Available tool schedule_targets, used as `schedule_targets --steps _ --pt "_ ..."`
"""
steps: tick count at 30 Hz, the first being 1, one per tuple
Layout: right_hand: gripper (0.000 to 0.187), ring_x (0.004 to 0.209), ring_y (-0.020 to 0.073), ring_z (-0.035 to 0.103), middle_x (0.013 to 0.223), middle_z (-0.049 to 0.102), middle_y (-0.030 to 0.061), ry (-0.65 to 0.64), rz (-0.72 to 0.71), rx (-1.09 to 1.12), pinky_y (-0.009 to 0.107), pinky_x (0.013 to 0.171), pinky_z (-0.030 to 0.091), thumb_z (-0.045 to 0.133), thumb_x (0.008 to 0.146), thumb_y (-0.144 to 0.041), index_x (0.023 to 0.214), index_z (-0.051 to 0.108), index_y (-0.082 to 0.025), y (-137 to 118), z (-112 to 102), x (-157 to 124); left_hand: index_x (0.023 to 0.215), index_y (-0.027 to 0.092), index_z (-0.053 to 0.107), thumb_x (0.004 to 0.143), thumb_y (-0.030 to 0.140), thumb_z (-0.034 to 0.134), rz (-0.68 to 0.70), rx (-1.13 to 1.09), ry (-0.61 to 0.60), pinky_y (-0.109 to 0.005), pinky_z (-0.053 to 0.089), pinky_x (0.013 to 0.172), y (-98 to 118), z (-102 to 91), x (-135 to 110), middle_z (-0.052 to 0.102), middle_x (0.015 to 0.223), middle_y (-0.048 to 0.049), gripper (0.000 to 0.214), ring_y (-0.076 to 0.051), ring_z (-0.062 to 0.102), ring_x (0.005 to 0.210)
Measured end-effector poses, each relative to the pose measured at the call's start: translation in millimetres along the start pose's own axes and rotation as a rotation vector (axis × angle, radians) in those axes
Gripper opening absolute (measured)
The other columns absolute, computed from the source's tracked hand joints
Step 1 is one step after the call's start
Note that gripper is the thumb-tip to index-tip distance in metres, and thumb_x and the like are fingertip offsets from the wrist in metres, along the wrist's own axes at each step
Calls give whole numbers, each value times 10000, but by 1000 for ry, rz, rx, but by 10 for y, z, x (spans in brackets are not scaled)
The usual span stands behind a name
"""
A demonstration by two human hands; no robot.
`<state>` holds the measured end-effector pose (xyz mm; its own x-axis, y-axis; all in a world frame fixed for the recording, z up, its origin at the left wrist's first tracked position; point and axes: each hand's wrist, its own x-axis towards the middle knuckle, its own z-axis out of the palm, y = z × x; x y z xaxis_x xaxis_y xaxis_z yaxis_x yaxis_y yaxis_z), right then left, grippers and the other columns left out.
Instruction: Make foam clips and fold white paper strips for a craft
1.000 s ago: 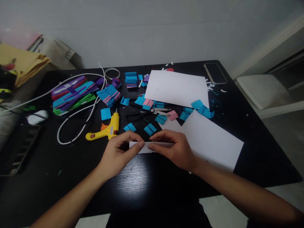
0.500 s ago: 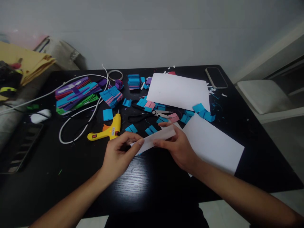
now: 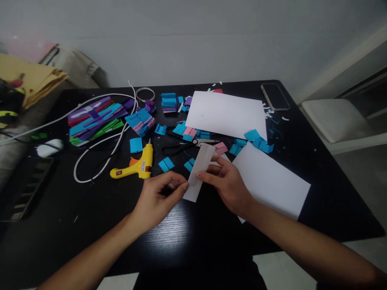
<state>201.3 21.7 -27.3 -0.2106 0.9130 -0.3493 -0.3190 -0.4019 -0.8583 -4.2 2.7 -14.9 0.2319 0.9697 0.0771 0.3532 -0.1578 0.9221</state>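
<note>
A narrow white paper strip [image 3: 202,163] is held up over the table's front half, its long side now running steeply away from me. My right hand [image 3: 231,183] pinches its right edge between thumb and fingers. At the strip's lower left edge, my left hand [image 3: 163,195] is closed with thumb and fingertips on the paper. Just left of the hands lies a yellow glue gun [image 3: 136,165], its nozzle pointing away. Black-handled scissors [image 3: 178,148] lie beyond the strip, partly covered by it. Small folded blue paper pieces [image 3: 166,164] are scattered around them.
White sheets [image 3: 272,181] lie right of my hands, another white sheet [image 3: 225,114] farther back. Colored paper strips [image 3: 96,119] are stacked at the left beside a looped white cable [image 3: 79,161]. A phone [image 3: 275,96] rests at the back right corner, a white mouse [image 3: 50,148] at left.
The white strip has turned from lying nearly crosswise to steeply upright in view. My right hand has shifted along its edge; my left hand stays at its lower left.
</note>
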Motion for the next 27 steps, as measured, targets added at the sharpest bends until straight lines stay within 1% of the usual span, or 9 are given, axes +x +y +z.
schedule_targets --steps 3,5,8,11,16,20,24,27 --pt "533 840 204 780 884 811 2 26 -7 -73 370 851 612 944 695 -293 1136 650 -233 -47 16 -17 850 180 710 915 245 691 -31 -33 -47 -174 472 546 6 -16 9 614 640 38 94 -83 572 571" --pt "560 824 209 782 866 814 10 22 -8 -121 359 821 611 958 671 -312 1119 633 -223 -59 38 -39 885 179 710 912 236 690 -33 -53 -64 -182 493 578 17 -19 13 650 685 27 66 -92 605 609" --pt "564 783 201 776 838 813 13 -9 -22 -164 328 756 603 963 662 -329 1093 616 -221 -34 71 -78 922 179 718 909 253 708 -30 -85 -33 -193 507 602 29 -5 13 684 741 10 76 -101 623 645" --pt "524 741 183 765 815 808 -1 -42 -45 -183 308 716 596 951 681 -325 1070 614 -228 -7 86 -95 848 179 711 898 261 726 -48 -107 5 -181 479 563 26 8 8 647 678 25 98 -87 583 598" --pt "509 753 167 763 794 800 -22 -60 -28 -120 315 776 610 953 671 -295 1024 591 -243 -54 72 -74 841 176 721 889 256 726 -118 -203 35 -170 476 535 34 2 8 658 658 25 94 -82 585 570" --pt "485 742 171 756 786 787 -21 -62 -16 -121 335 773 610 938 698 -309 1020 579 -253 -76 58 -66 841 172 720 896 251 712 -143 -225 32 -178 487 536 42 5 12 672 662 15 97 -89 596 572" --pt "479 732 181 744 766 772 -22 -71 -44 -152 356 771 608 937 697 -304 1021 589 -251 -47 41 -62 866 171 732 907 268 708 -125 -179 -19 -188 488 543 21 -2 15 654 655 16 108 -95 583 575" --pt "433 789 183 740 828 768 -9 -93 -70 -178 357 804 601 932 698 -310 1005 635 -242 -29 30 -48 871 173 740 911 266 707 -93 -136 -12 -184 474 546 5 -14 9 638 659 21 107 -89 565 575"
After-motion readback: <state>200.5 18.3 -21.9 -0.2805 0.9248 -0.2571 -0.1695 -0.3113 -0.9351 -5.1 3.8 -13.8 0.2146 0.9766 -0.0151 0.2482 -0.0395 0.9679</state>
